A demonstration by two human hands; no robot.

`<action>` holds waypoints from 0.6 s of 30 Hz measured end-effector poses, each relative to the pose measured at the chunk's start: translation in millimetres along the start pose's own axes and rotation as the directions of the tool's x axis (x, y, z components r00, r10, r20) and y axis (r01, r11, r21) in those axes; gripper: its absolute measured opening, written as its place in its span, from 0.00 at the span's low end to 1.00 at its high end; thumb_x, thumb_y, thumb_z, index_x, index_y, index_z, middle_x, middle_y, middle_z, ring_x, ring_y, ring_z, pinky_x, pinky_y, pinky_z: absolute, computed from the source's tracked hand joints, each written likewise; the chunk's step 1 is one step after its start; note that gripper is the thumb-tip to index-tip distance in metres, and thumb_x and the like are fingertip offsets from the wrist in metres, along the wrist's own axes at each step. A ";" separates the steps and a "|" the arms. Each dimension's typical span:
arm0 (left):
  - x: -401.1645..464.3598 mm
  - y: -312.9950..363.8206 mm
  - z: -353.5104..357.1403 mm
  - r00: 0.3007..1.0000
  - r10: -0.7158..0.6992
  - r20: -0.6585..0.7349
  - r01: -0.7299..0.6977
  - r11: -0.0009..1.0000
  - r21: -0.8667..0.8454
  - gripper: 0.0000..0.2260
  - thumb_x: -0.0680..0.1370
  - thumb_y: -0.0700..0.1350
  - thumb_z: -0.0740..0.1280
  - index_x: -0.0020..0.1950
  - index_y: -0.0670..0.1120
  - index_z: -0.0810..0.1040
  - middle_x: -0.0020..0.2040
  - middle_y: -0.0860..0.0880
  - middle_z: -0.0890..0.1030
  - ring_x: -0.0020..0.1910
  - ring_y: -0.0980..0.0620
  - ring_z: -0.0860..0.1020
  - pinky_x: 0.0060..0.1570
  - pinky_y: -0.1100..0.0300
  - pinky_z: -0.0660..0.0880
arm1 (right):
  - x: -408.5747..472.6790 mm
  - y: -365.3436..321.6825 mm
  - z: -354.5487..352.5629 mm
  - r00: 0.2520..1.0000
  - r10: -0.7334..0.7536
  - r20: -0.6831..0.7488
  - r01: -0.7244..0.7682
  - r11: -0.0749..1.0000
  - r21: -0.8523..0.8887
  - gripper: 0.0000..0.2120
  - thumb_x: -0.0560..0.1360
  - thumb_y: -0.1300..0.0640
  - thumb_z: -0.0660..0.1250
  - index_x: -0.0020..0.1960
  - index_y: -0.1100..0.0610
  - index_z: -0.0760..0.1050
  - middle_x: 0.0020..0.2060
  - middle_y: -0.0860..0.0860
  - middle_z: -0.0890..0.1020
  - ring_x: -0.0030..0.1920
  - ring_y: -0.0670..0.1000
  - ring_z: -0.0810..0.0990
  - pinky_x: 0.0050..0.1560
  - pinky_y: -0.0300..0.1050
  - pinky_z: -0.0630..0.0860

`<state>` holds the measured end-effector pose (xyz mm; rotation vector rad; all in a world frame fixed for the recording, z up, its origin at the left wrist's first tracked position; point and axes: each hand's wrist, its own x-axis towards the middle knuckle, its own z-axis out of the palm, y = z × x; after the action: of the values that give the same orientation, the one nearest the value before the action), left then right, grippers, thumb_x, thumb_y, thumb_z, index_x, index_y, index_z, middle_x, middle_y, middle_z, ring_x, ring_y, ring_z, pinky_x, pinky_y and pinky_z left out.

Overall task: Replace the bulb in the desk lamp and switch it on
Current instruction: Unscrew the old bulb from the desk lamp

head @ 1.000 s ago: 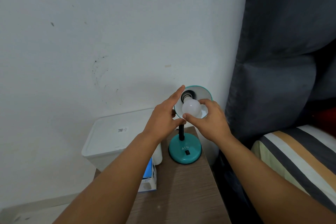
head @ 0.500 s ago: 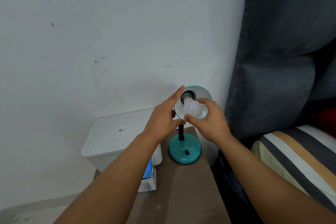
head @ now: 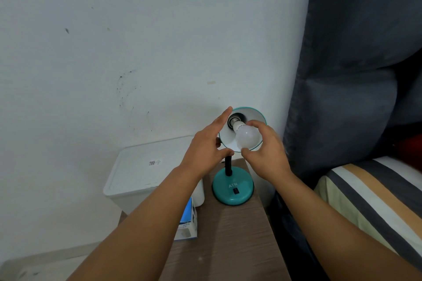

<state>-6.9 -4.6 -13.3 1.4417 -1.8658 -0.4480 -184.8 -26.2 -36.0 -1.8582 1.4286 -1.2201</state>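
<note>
A teal desk lamp stands on a wooden bedside table (head: 235, 242), its round base (head: 233, 189) carrying a black switch. The lamp's shade (head: 250, 115) tilts up toward me, white inside. A white bulb (head: 247, 138) sits in the shade with its metal cap at the black socket (head: 234, 119). My right hand (head: 266, 153) grips the bulb's globe between thumb and fingers. My left hand (head: 205, 146) holds the shade's left rim, fingers stretched up along it and thumb under the lower edge.
A blue and white bulb box (head: 188, 223) lies on the table's left edge under my left forearm. A white lidded bin (head: 146, 171) stands left of the table against the wall. A dark padded headboard (head: 347, 98) and striped bedding (head: 370, 198) fill the right.
My right hand's fingers have shifted around the bulb, with the thumb now lower under the globe. The left hand and the lamp stay where they were.
</note>
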 end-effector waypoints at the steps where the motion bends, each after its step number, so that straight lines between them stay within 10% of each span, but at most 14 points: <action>1: 0.3 -0.5 -0.1 1.000 0.000 0.000 0.000 1.000 0.003 0.47 0.71 0.40 0.77 0.79 0.68 0.55 0.71 0.58 0.75 0.58 0.53 0.81 0.59 0.58 0.78 | 0.4 0.1 -0.3 1.000 -0.011 -0.002 0.011 1.000 0.002 0.30 0.65 0.59 0.74 0.64 0.43 0.70 0.59 0.46 0.76 0.59 0.51 0.74 0.58 0.50 0.74; 9: -0.8 0.8 0.5 1.000 0.001 -0.015 0.000 0.999 0.044 0.48 0.72 0.44 0.78 0.80 0.68 0.52 0.75 0.58 0.72 0.65 0.52 0.78 0.64 0.56 0.76 | -4.2 3.1 -2.3 0.999 -0.006 -0.050 0.006 1.000 -0.007 0.32 0.66 0.39 0.74 0.68 0.41 0.71 0.71 0.47 0.69 0.71 0.50 0.67 0.68 0.57 0.69; 18: -14.8 20.8 -5.7 1.000 -0.019 -0.016 0.021 0.992 0.121 0.49 0.75 0.50 0.76 0.83 0.59 0.43 0.83 0.56 0.55 0.81 0.57 0.55 0.77 0.60 0.58 | -27.7 -3.9 -21.7 0.995 -0.006 -0.097 0.012 0.998 0.059 0.34 0.67 0.39 0.75 0.70 0.46 0.72 0.73 0.45 0.68 0.73 0.45 0.65 0.72 0.47 0.65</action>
<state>-15.5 16.7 -0.6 1.5410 -1.8964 -0.3377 -203.1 3.9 -32.2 -1.7898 1.4199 -1.3588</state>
